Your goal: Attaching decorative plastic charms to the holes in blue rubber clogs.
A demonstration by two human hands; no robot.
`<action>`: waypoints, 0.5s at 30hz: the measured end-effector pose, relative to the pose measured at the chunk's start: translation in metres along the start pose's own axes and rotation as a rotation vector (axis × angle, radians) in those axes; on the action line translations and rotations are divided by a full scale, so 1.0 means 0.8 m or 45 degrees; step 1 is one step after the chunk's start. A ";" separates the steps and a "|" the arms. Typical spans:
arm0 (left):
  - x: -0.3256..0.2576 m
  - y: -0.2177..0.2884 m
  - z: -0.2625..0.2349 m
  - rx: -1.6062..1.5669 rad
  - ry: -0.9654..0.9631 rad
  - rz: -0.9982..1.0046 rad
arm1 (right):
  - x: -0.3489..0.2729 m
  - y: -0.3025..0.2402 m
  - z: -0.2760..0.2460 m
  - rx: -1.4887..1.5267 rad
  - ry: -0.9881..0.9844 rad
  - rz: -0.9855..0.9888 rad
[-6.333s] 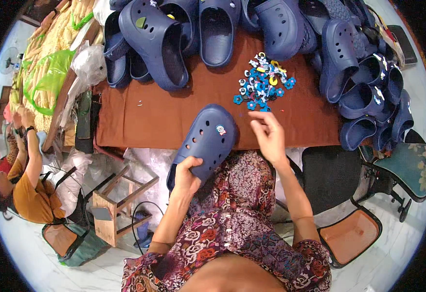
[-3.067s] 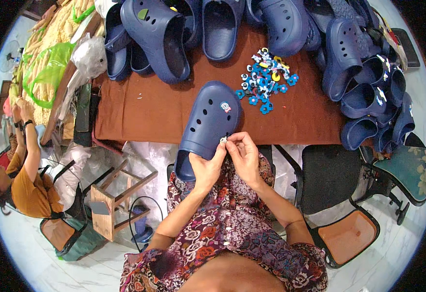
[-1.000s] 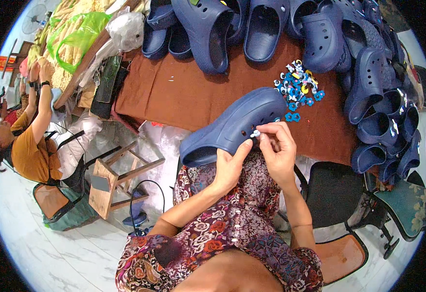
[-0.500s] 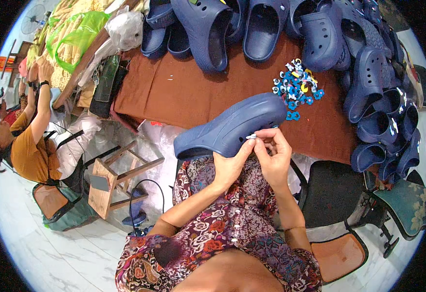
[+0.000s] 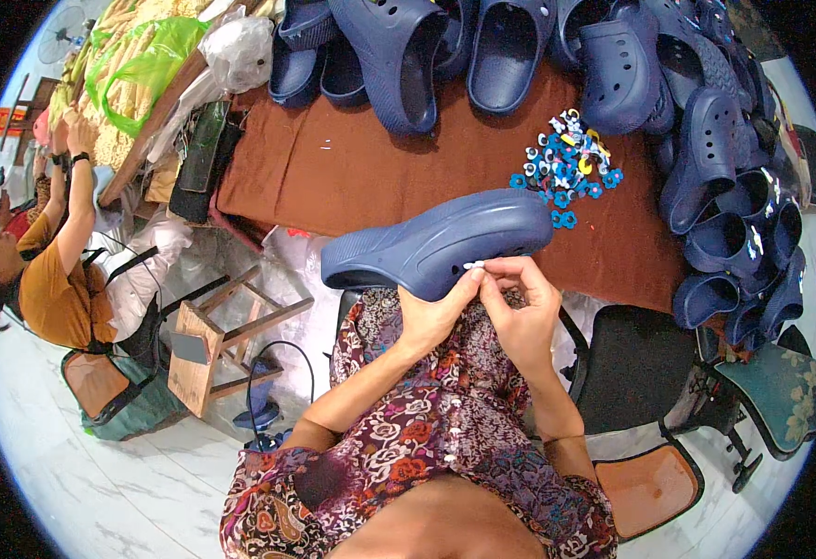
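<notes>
My left hand [image 5: 429, 322] is closed round the near side of a navy clog [image 5: 464, 231], holding it tilted on its side above my lap, at the cloth's front edge. The heel points left and the toe right. My right hand [image 5: 525, 315] pinches a small white shoe charm [image 5: 474, 265] between thumb and fingertip. The charm is against the clog's holed upper, close to my left thumb; whether it sits in a hole I cannot tell. Past the toe lies a pile of small charms [image 5: 566, 160], among them blue flowers and white, black and yellow pieces.
Many more navy clogs [image 5: 510, 56] line the far and right edges of the brown cloth [image 5: 333, 172]. A black chair [image 5: 627, 368] stands at right, a wooden stool [image 5: 198, 359] at left. Another person [image 5: 68, 279] works at far left near a green plastic bag [image 5: 147, 70].
The clog has turned a little, its toe lower and its heel slightly higher and further left. A blue flower charm beyond the toe now shows. Both hands keep their hold.
</notes>
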State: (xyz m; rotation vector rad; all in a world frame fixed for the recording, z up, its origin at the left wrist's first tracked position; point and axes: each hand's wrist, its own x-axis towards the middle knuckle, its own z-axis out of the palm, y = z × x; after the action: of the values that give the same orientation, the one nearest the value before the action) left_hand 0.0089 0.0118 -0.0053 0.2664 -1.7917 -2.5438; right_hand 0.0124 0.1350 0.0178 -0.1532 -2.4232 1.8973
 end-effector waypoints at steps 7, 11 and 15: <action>0.007 0.002 -0.004 0.138 0.041 0.032 | 0.001 0.002 0.008 0.064 0.016 -0.046; 0.015 0.008 -0.008 0.203 0.061 0.032 | 0.002 0.002 0.007 -0.058 -0.013 -0.182; 0.019 0.013 -0.011 0.244 0.109 0.050 | -0.003 0.002 -0.004 -0.205 0.055 -0.231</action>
State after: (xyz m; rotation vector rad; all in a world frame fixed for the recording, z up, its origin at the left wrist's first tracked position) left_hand -0.0053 -0.0014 -0.0005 0.3347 -1.9886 -2.2990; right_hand 0.0150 0.1381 0.0171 0.0179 -2.4652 1.6094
